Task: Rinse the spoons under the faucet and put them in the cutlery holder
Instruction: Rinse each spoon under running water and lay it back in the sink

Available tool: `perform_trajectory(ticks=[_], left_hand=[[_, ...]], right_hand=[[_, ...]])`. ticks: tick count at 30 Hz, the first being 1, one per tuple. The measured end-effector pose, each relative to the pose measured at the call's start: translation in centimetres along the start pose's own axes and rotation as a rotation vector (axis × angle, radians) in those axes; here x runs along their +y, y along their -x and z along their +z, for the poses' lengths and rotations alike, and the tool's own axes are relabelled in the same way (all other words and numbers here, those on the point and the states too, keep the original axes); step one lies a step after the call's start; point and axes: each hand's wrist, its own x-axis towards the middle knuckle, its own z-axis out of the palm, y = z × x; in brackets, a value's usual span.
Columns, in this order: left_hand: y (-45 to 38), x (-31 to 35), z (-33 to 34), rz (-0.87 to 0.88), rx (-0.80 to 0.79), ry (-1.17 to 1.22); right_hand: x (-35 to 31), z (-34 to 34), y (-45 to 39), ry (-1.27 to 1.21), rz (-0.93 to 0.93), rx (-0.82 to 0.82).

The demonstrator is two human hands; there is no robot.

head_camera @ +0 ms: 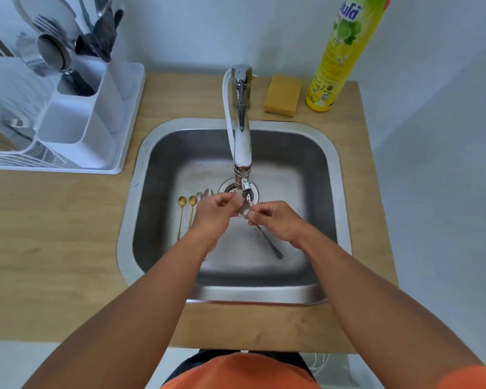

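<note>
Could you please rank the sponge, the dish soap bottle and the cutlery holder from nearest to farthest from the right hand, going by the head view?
From the right hand, which holds a spoon under the faucet:
1. Sponge, on the counter behind the sink, right of the faucet.
2. Dish soap bottle, just beyond the sponge, at the back right.
3. Cutlery holder, far left, on the drying rack.

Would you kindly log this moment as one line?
stage: rinsing | both hands hold silver spoon under faucet | waiting: gold spoons

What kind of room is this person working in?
Most likely a small home kitchen: a steel sink with a faucet set in a wooden counter, a dish rack holding cutlery, plus a sponge and dish soap bottle.
</note>
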Motion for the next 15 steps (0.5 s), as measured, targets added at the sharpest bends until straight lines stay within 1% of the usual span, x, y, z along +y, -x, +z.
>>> perform_trajectory(ticks=[2,3,4,6,9,11,13,15], left_hand=[[0.2,0.0,0.8,0.128,0.088,-0.156],[0.5,-0.1,1.3,0.165,0.129,-0.249],[0.8,0.0,1.8,0.174,0.162,-0.328],[1.1,0.0,2.7,0.149,0.208,-0.361],[1.6,0.1,3.4,0.047,0.299,-0.221],[1.8,0.1,3.5,-0.061,0.288,-0.012],[2.3,0.1,3.3,-0.155,0.206,0.176],[2.7,-0.4,2.8,-0.178,0.073,0.296]], right_hand=[[0.6,0.2,0.1,0.066,-0.037,0.024],[0.8,0.4,0.1,0.120,-0.055,0.036],[0.8,0.5,0.1,0.190,-0.073,0.041],[0.5,1.0,0.1,0.297,-0.094,0.054],[0.4,1.2,-0.1,0.273,-0.106,0.095],[0.5,1.0,-0.2,0.241,-0.088,0.100],[0.7,0.8,-0.1,0.211,-0.072,0.090],[0.7,0.5,-0.2,0.120,-0.040,0.080]])
